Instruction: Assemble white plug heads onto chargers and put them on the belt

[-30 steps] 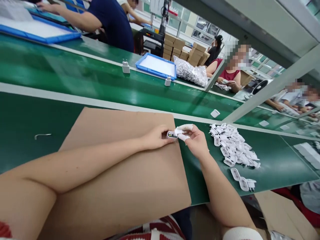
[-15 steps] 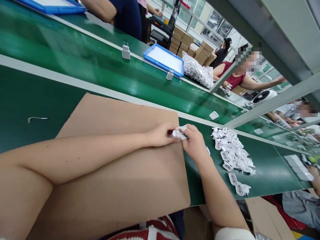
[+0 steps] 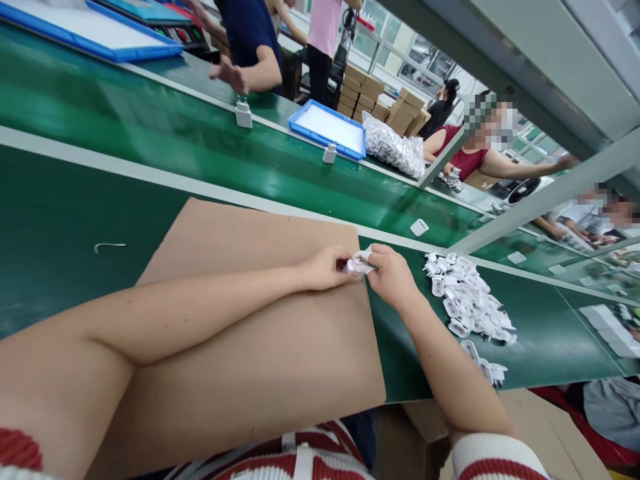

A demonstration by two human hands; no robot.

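My left hand (image 3: 326, 269) and my right hand (image 3: 394, 273) meet over the right edge of a brown cardboard sheet (image 3: 280, 347). Between their fingertips is a small white plastic charger housing (image 3: 358, 264), pinched from both sides; the fingers partly cover it. To the right of my right hand lies a heap of white charger housings (image 3: 467, 293) on the green bench. A few more housings (image 3: 483, 363) lie closer to me, partly behind my right forearm.
Beyond the cardboard runs a green conveyor belt (image 3: 165, 143) carrying upright white plug chargers (image 3: 243, 115) and a flat white piece (image 3: 419, 228). A bent metal key (image 3: 110, 246) lies at left. Blue trays (image 3: 327, 127) and a filled plastic bag (image 3: 393, 143) stand across the belt, near co-workers.
Both my hands still grip the charger housing, with little movement. Pieces on the belt have shifted left. A co-worker's hand now reaches toward the belt, and the view has shifted slightly.
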